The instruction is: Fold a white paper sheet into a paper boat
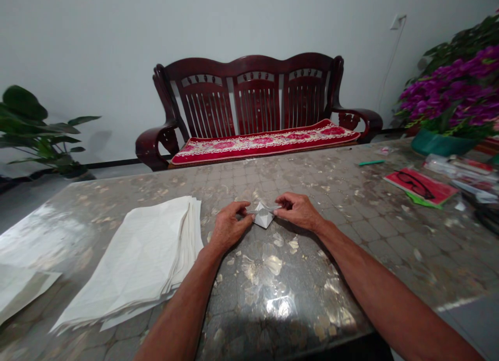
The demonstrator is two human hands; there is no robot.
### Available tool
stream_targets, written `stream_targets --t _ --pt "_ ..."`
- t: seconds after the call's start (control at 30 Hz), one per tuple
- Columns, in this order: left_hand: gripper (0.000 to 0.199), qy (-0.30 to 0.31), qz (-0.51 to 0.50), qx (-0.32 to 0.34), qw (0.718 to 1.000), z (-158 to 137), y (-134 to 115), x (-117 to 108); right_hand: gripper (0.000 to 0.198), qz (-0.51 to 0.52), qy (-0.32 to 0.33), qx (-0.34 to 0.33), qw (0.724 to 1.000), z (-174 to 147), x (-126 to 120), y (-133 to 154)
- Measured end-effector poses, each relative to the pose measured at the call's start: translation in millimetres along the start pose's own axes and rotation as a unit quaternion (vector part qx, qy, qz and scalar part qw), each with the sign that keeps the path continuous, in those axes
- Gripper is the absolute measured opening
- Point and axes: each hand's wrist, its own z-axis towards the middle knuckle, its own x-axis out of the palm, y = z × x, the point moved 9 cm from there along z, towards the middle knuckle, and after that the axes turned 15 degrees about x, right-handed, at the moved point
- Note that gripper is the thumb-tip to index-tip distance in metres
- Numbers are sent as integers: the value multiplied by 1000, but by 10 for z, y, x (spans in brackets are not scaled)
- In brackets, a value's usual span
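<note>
A small piece of folded white paper (264,218) lies between my hands, low over the patterned table (257,288). It has a diamond-shaped middle and a thin flap reaching out to each side. My left hand (233,223) pinches the left flap between thumb and fingers. On the other side my right hand (298,210) grips the right flap the same way. To the left of my left forearm rests a stack of creased white sheets (136,252).
Another paper sheet (23,291) sits at the far left. On the right are glasses (415,184) on a red booklet (440,183), a green pen (371,163) and purple flowers in a teal pot (442,143). A wooden bench (255,65) stands beyond the table.
</note>
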Motion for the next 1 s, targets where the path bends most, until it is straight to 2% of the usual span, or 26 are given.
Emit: stream_targets --t 0.17,0.3,0.4,0.63,0.73,1.0 --pt "36 0 -10 4 1000 -12 -19 -39 33 8 18 10 1000 11 -16 -17" --pt "39 12 -12 -6 1000 -27 -16 -74 35 -12 47 15 999 19 6 -55" --pt "38 26 -2 0 1000 -33 -39 -67 31 -36 60 9 997 8 46 -72" --pt "13 42 15 47 998 -2 -137 -11 13 -56 55 -45 996 -48 103 42" --pt "10 41 14 55 998 6 -147 -15 8 -62 53 -66 994 -60 98 94" --pt "8 37 49 -14 998 -39 -3 -80 12 -55 30 -51 997 -11 -10 10"
